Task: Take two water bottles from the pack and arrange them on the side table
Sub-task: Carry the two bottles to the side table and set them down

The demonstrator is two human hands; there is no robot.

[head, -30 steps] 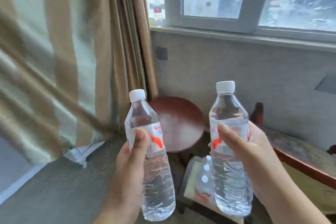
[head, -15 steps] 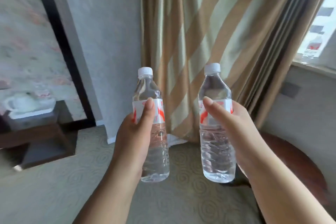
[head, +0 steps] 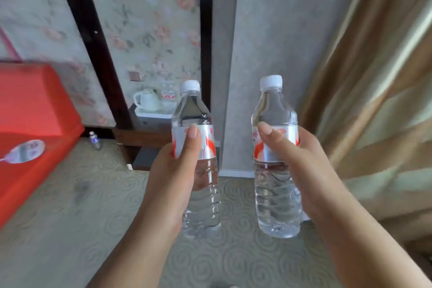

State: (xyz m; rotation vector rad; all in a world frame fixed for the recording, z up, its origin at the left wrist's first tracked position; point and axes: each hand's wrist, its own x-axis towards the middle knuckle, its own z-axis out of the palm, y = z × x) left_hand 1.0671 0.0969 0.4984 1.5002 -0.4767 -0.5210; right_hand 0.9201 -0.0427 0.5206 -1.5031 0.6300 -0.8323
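I hold two clear water bottles upright in front of me, each with a white cap and a silver-and-red label. My left hand grips the left bottle around its label. My right hand grips the right bottle the same way. Both bottles are full and hang in the air above the carpet. A dark wooden side table stands against the floral wall behind the left bottle, carrying a white tray with a pale kettle.
A red bed cover fills the left edge. A small bottle stands on the patterned carpet near the table. A grey wall pillar is straight ahead, and striped gold curtains hang at the right.
My view has swung left, from the window and round table past the curtains to the floral wall and side table. Both hands have kept their bottles upright throughout.
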